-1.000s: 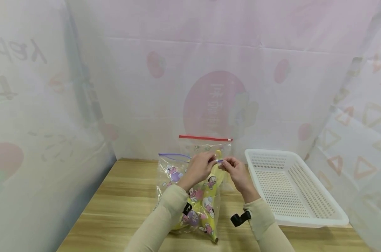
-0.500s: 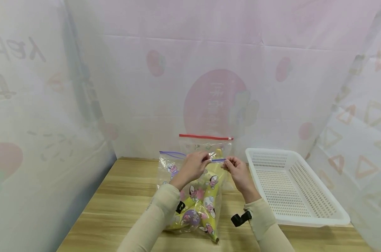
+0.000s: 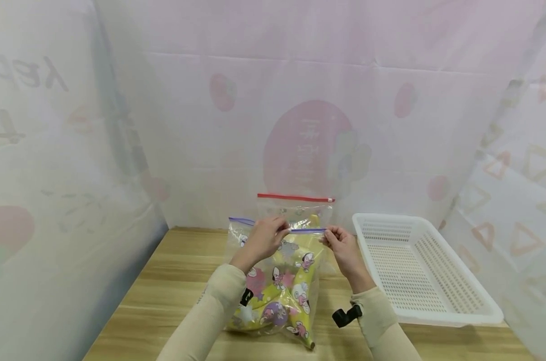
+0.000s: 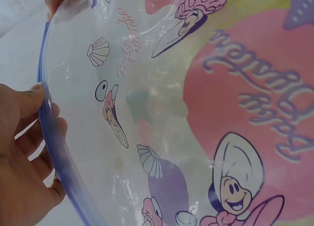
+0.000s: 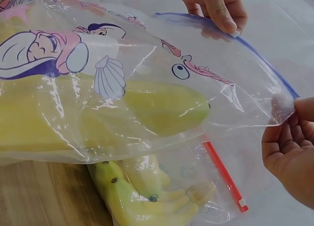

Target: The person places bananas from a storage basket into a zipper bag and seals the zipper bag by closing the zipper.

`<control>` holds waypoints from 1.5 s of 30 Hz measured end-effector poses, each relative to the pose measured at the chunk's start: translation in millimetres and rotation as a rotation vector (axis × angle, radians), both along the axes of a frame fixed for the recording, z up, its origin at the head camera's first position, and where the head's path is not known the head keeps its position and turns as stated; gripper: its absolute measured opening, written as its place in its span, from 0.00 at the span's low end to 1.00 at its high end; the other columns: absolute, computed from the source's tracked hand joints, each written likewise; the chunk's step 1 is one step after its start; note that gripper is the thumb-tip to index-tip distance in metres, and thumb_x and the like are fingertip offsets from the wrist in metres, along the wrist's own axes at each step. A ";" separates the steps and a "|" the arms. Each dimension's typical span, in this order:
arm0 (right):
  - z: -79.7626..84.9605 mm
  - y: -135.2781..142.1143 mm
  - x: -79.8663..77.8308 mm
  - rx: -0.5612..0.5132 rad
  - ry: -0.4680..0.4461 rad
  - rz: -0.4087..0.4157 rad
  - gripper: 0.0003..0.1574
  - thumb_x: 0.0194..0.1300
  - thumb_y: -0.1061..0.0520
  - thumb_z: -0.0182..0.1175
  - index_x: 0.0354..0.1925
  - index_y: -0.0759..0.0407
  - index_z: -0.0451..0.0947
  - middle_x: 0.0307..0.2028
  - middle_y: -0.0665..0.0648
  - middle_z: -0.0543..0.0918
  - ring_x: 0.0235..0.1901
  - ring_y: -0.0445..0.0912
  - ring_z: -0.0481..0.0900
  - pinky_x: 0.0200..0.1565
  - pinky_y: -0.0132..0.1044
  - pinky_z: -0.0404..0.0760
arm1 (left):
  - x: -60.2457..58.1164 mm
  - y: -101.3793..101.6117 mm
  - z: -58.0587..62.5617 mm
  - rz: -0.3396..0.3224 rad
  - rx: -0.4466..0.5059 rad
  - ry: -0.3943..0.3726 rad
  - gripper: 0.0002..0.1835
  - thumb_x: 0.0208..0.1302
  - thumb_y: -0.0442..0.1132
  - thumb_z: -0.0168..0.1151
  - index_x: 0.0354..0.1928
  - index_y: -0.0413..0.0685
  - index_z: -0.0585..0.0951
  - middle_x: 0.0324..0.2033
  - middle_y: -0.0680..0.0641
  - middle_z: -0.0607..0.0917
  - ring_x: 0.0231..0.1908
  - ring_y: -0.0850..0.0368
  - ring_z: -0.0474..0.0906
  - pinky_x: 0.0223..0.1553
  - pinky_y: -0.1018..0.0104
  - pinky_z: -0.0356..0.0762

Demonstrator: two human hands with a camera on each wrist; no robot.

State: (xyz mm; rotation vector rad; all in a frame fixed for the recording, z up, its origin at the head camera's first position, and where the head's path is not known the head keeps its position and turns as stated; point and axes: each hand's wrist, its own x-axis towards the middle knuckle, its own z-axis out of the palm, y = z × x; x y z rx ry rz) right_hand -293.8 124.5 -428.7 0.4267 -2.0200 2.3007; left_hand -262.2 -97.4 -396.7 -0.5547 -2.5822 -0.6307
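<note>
A clear zip bag (image 3: 277, 296) printed with cartoon oysters and coloured shapes stands over the table, with bananas (image 5: 167, 108) inside it. Its blue zip strip (image 3: 306, 231) runs between my two hands. My left hand (image 3: 262, 241) pinches the strip partway along, at a small pale slider (image 5: 236, 34); in the left wrist view the thumb presses one side and the fingers curl behind. At the bag's right top corner, my right hand (image 3: 347, 253) grips the strip's end between thumb and fingers. To the left of my left hand the two edges of the strip stand apart.
Behind this bag leans a second zip bag with a red strip (image 3: 295, 197), also containing bananas (image 5: 142, 196). A white perforated basket (image 3: 463, 268) stands at the right on the wooden table (image 3: 160, 291). Printed white sheets (image 3: 187, 125) enclose the back and sides.
My left hand has slid leftward along the blue strip, away from my right hand, and the straight pressed stretch between them has grown longer. The right hand keeps its hold at the corner.
</note>
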 end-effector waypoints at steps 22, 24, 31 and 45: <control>0.9 3.7 1.2 0.080 0.080 0.027 0.08 0.70 0.68 0.49 0.41 0.76 0.70 0.30 0.58 0.76 0.32 0.40 0.77 0.43 0.31 0.78 | 0.4 -16.5 -1.1 0.035 0.009 0.010 0.04 0.66 0.44 0.59 0.34 0.56 0.79 0.29 0.58 0.80 0.31 0.60 0.75 0.47 0.50 0.68; -0.1 4.1 0.7 0.089 0.084 0.026 0.09 0.70 0.67 0.49 0.41 0.76 0.71 0.30 0.56 0.76 0.32 0.40 0.77 0.43 0.32 0.78 | 0.2 -22.1 -2.8 0.053 0.005 -0.001 0.04 0.66 0.45 0.59 0.34 0.56 0.79 0.30 0.58 0.80 0.33 0.60 0.75 0.48 0.51 0.68; -3.6 6.4 0.5 0.083 0.073 0.019 0.11 0.70 0.67 0.49 0.43 0.78 0.70 0.30 0.54 0.77 0.32 0.39 0.77 0.43 0.32 0.79 | 2.8 -40.2 -5.6 0.068 0.017 0.040 0.04 0.64 0.43 0.61 0.35 0.53 0.80 0.33 0.54 0.83 0.38 0.54 0.76 0.48 0.49 0.68; -2.8 4.8 1.9 0.107 0.029 0.020 0.10 0.71 0.66 0.49 0.44 0.76 0.70 0.31 0.57 0.76 0.33 0.41 0.76 0.47 0.39 0.78 | 7.4 -76.5 -8.8 0.112 0.031 0.090 0.03 0.64 0.40 0.62 0.33 0.52 0.80 0.33 0.53 0.83 0.38 0.52 0.75 0.51 0.44 0.65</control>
